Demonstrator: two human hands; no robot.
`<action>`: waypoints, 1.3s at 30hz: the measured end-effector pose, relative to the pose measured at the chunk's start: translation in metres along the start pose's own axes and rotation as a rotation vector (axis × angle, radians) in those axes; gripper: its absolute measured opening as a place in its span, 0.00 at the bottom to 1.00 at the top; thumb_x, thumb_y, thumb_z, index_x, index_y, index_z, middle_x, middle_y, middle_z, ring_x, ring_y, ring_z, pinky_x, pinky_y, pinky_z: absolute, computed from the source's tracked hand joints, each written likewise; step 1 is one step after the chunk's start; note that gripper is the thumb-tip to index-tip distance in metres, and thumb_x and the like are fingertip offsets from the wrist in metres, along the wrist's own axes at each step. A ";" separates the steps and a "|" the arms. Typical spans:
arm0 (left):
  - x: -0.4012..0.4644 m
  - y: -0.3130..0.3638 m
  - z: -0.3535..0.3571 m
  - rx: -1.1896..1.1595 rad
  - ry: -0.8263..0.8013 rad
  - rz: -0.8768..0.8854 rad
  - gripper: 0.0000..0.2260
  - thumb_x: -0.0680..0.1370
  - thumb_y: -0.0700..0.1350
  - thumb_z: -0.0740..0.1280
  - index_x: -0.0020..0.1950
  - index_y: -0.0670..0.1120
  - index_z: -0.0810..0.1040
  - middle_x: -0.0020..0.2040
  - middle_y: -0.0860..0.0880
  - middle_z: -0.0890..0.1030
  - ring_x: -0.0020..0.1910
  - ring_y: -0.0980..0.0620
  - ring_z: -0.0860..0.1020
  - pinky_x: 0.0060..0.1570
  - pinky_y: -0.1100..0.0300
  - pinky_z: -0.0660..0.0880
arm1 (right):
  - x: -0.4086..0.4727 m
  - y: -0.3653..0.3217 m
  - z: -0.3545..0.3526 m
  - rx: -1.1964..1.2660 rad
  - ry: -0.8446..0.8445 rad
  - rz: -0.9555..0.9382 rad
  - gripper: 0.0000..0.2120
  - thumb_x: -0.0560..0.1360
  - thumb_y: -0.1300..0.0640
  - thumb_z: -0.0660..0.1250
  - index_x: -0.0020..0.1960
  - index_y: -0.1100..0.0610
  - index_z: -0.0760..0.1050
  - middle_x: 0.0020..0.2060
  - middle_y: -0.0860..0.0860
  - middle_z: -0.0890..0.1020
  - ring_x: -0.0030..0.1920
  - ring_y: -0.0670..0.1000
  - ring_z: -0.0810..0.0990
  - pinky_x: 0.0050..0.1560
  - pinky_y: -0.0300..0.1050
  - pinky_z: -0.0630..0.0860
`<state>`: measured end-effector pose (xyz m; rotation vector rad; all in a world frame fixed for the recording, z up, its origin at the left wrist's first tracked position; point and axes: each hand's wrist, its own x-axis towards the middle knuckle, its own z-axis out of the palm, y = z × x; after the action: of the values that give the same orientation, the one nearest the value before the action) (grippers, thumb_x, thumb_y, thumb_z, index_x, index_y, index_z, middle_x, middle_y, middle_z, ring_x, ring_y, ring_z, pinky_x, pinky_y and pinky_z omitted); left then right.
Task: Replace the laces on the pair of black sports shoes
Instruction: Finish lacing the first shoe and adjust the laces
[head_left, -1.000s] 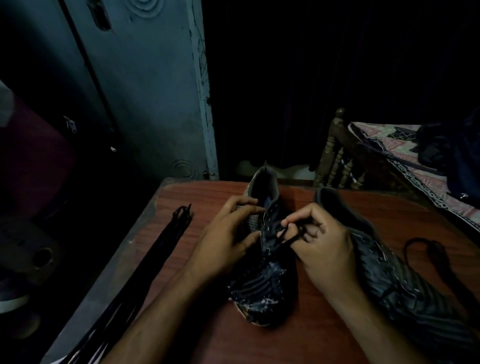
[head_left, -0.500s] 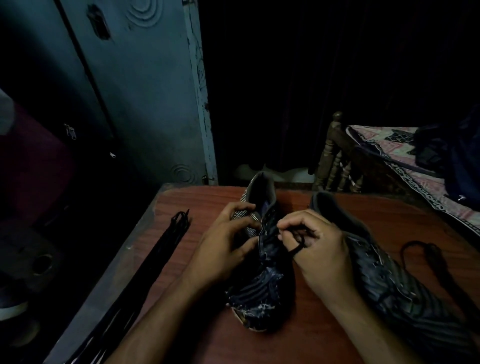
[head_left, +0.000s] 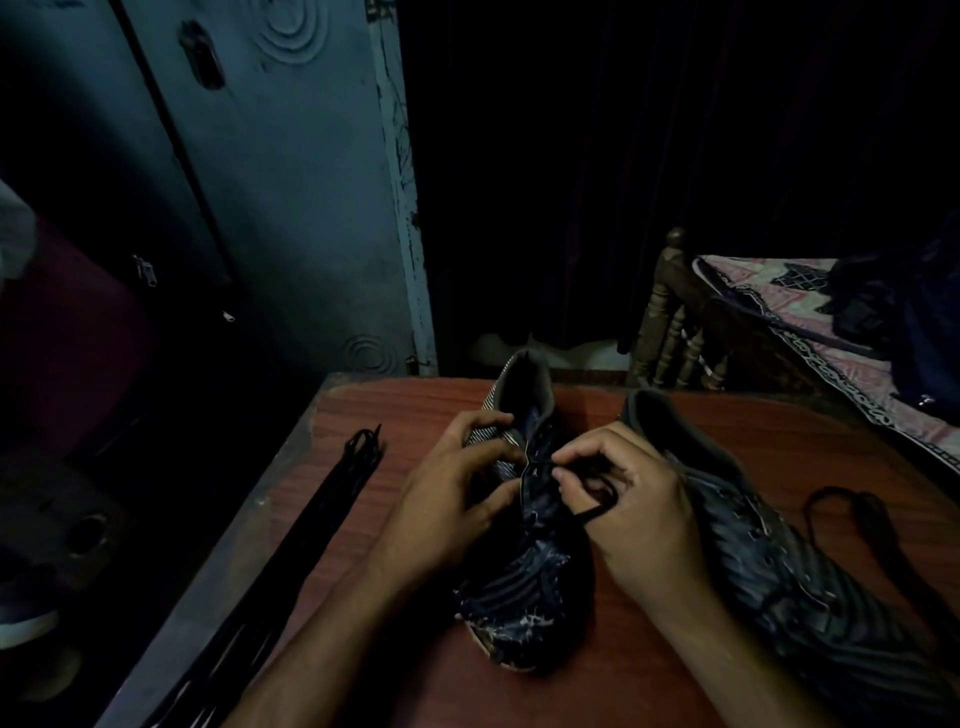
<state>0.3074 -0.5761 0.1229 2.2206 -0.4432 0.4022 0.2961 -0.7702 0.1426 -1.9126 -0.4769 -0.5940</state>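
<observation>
Head view: dim; two shoes on table (head_left: 597, 696), hands working at the left one.
Change: over the last second the right hand (head_left: 631, 512) has drawn in from the 3 o'clock side of the eyelets toward the tongue, and a lace (head_left: 597, 512) loop now hangs below its fingers. Left hand (head_left: 457, 499) has barely shifted.
Meaning: probably one eyelet pass on shoe 1 in progress; unlacing or lacing, cannot tell.
Left hand: curled round the collar edge of shoe 1 (head_left: 524, 587), steadying it.
Right hand: pinching the lace at the upper eyelets.
Shoe 1: table centre, long axis 12–6, toe at 6, heel at 12.
Shoe 2 (head_left: 779, 561): just beside at 3 o'clock, toe toward 5, eyelets look empty.
Spare laces (head_left: 332, 499): bundle along table edge at 9 o'clock.
Loose lace (head_left: 852, 509): at 3 o'clock, beyond shoe 2.
</observation>
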 end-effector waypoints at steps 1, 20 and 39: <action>0.000 0.000 0.000 0.001 0.000 -0.003 0.08 0.77 0.49 0.72 0.55 0.54 0.83 0.70 0.63 0.70 0.68 0.63 0.72 0.67 0.59 0.71 | 0.000 -0.001 0.000 -0.004 -0.003 -0.005 0.12 0.71 0.70 0.75 0.44 0.54 0.81 0.43 0.42 0.80 0.45 0.46 0.82 0.45 0.47 0.81; -0.001 0.006 0.000 0.028 -0.008 0.000 0.08 0.78 0.46 0.74 0.55 0.55 0.83 0.70 0.62 0.70 0.68 0.65 0.71 0.65 0.71 0.67 | 0.000 -0.004 -0.002 -0.134 -0.048 0.022 0.13 0.70 0.68 0.76 0.45 0.51 0.82 0.42 0.40 0.82 0.46 0.37 0.80 0.45 0.25 0.72; -0.005 0.013 0.002 0.039 0.029 0.039 0.09 0.77 0.47 0.74 0.56 0.57 0.82 0.69 0.62 0.69 0.65 0.65 0.73 0.61 0.63 0.74 | 0.001 0.000 -0.005 -0.335 -0.165 -0.077 0.06 0.74 0.60 0.73 0.46 0.50 0.80 0.43 0.42 0.77 0.41 0.43 0.77 0.40 0.45 0.78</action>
<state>0.2979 -0.5846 0.1277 2.2436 -0.4673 0.4664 0.2958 -0.7751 0.1449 -2.2828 -0.5865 -0.5973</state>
